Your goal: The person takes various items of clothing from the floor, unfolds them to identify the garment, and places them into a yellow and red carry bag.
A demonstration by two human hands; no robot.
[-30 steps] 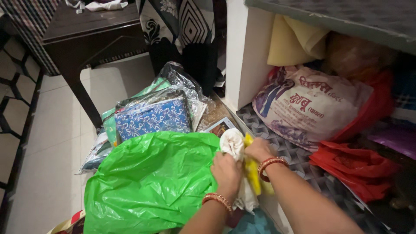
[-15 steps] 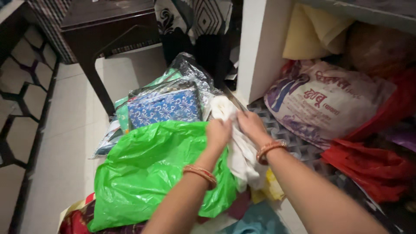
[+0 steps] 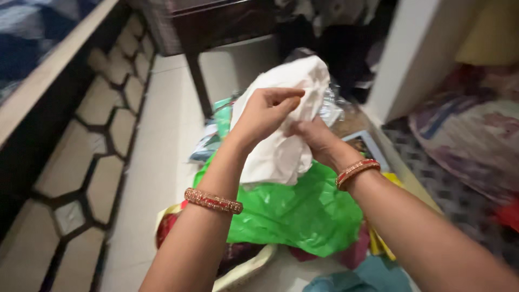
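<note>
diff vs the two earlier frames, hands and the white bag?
Both hands have lifted the white plastic bag up off the pile, away from the shelf edge; the left hand pinches its top, the right hand grips from behind. The yellow piece held a second ago is let go. The view swung left. The green plastic bag stays on the pile, and both hands still hold the white bag.

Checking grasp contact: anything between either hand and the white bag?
Nothing visible. The left hand and right hand both grip the white bag directly, raised above the green bag, which lies below it and not between.
</note>
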